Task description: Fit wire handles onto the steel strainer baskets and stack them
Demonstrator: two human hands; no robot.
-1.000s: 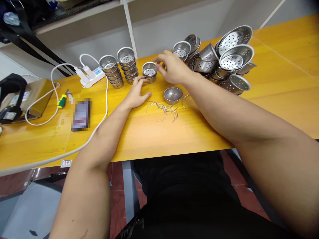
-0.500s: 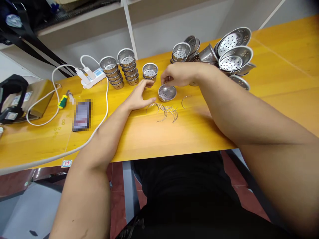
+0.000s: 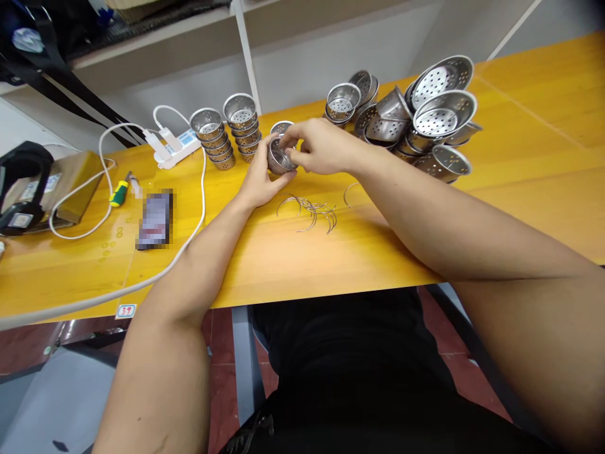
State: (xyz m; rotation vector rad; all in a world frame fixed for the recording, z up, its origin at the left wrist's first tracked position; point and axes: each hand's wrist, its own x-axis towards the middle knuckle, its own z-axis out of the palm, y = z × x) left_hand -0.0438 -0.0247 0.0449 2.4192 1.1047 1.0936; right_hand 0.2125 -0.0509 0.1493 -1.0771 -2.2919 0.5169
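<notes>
A small perforated steel strainer basket [image 3: 280, 161] is tilted between my two hands just above the table. My left hand [image 3: 259, 180] is closed around its left side, thumb along the bottom. My right hand [image 3: 316, 146] pinches at its right rim, with fingers reaching over the opening; the exact grip is partly hidden. Right behind it stands another strainer basket [image 3: 282, 126], mostly covered by my hands. In front of my hands lies a small heap of curved metal wires [image 3: 312, 211], and a single curved wire [image 3: 348, 194] lies to the right, partly hidden by my forearm.
Two stacks of strainer baskets [image 3: 218, 148] [image 3: 241, 120] stand at the back left. A jumbled pile of baskets [image 3: 437, 123] fills the back right. Further left are a power strip [image 3: 177, 150] with white cables, a phone [image 3: 155, 219], a green-yellow screwdriver [image 3: 119, 193] and a headset [image 3: 23, 189].
My right hand has moved left with the strainer basket, which was standing on the table. My left hand has closed on it. The wires have stayed in place.
</notes>
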